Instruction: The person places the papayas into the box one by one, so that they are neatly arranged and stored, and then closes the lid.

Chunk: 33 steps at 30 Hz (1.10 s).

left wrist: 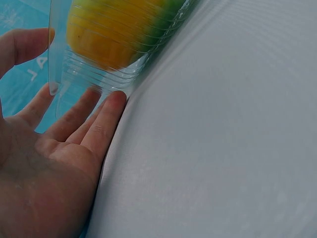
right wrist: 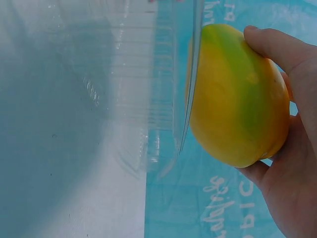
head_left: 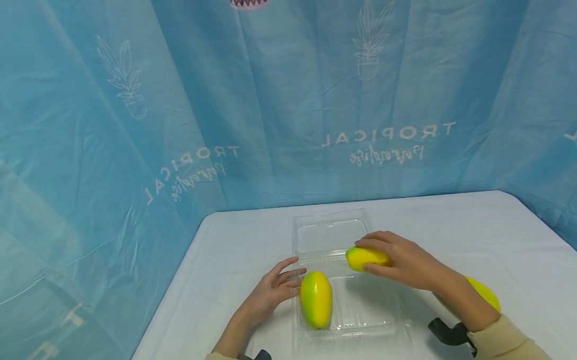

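In the head view a clear plastic clamshell box (head_left: pixel 365 315) lies on the table with its lid folded back. One yellow-green mango (head_left: pixel 316 300) rests lengthwise in the left part of its base; the left wrist view shows this mango (left wrist: pixel 116 32) through the ribbed wall. My left hand (head_left: pixel 275 293) is at the box's left side, fingers extended and spread, fingertips right at the wall and rim. My right hand (head_left: pixel 402 258) grips a second mango (right wrist: pixel 237 99) over the box, thumb on one side and fingers on the other, just above the rim in the right wrist view.
A third yellow fruit (head_left: pixel 484 294) lies on the white table (head_left: pixel 462 227) to the right, partly hidden behind my right forearm. The transparent lid (head_left: pixel 330 234) extends toward the back. Blue printed curtains (head_left: pixel 285 95) hang around the table's far and side edges.
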Motion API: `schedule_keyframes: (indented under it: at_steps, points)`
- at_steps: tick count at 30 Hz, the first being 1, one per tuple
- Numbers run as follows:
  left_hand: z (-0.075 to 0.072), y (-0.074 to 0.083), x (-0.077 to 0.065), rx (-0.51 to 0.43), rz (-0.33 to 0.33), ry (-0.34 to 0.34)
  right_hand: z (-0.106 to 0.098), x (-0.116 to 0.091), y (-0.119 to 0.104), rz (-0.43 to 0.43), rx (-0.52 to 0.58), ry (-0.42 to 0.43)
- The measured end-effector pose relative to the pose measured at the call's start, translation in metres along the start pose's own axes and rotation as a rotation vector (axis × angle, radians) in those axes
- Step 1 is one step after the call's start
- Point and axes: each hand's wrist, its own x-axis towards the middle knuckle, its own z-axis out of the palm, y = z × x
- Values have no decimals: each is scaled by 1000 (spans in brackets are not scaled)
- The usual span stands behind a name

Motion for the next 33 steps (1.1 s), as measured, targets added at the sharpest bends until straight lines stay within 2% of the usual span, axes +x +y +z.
schedule_keyframes:
  at_steps: [11,33]
  points:
    - [0,-2,-1,-1,-4,4,9,5,-5,13,38,-25]
    - [-3,-5,2,-5,-2,6,30,10,-11,23,33,-108]
